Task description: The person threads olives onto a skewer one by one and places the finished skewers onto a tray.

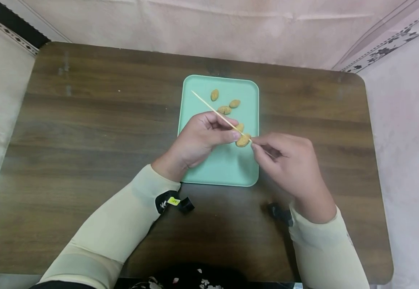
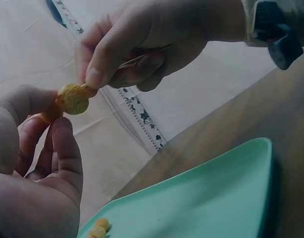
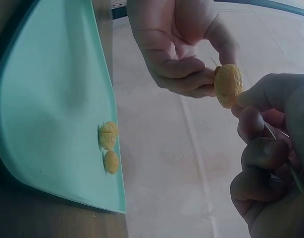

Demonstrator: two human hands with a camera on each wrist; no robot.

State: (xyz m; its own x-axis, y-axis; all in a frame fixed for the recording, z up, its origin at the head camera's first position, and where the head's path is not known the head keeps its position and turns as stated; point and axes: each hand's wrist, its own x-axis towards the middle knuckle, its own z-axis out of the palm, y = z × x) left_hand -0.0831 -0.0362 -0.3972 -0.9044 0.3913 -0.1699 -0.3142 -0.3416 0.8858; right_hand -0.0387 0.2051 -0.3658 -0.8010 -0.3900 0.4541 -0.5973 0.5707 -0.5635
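With my left hand [image 1: 203,135] pinching yellow-brown pieces [image 1: 242,141] above the green tray [image 1: 220,168] and my right hand [image 1: 289,158] pinching the thin stick [image 1: 203,102] close beside them, I should push gently and straight, fingertips clear of its path.

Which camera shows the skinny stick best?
The head view. It shows the stick as a long, pale line over the green tray, though the right hand hides one end. The left wrist view shows only short bits around that hand; the right wrist view shows a piece along it and a thin bit by the left hand.
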